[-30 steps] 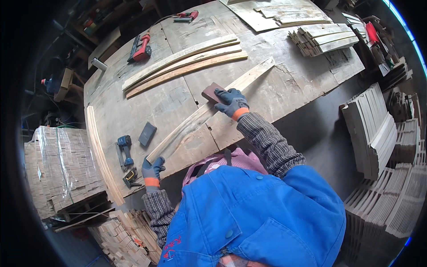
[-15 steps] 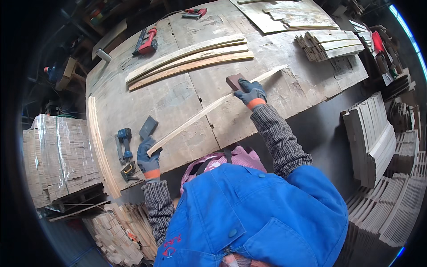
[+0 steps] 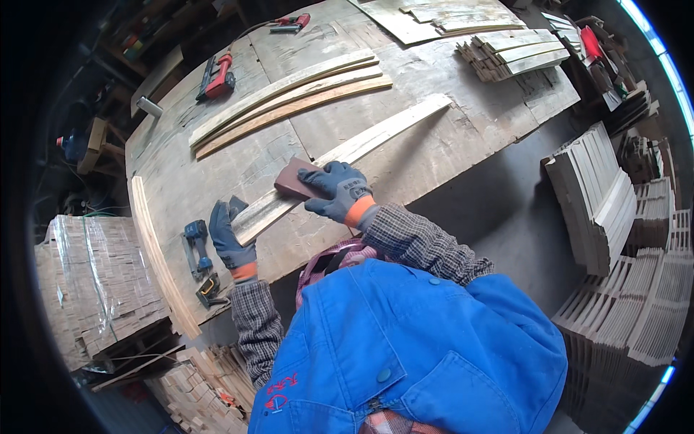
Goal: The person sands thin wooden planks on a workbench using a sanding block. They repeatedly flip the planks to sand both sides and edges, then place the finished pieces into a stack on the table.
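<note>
A long pale wooden slat [image 3: 376,138] lies slantwise across the worktable, its broad face up. My left hand [image 3: 233,237], in a grey glove with an orange cuff, grips the slat's near left end. In my gloved right hand [image 3: 338,189] is a reddish-brown sanding block [image 3: 295,180], pressed on the slat's upper face left of its middle. A dark grey block [image 3: 237,206] shows partly behind my left fingers. Left of that hand are a blue nail gun [image 3: 196,246] and a small black-and-yellow tool [image 3: 210,288].
Several slats [image 3: 289,101] lie beyond on the worktable [image 3: 477,130], near a red nail gun [image 3: 218,81] and another red tool [image 3: 291,24]. Stacked boards [image 3: 513,54] sit at the far right. A wrapped wood stack [image 3: 101,275] stands left; boards [image 3: 589,195] lean right.
My right hand has drawn the sanding block along the slat toward my left hand. The slat has turned from its narrow edge to its broad face. The whole view has shifted slightly.
</note>
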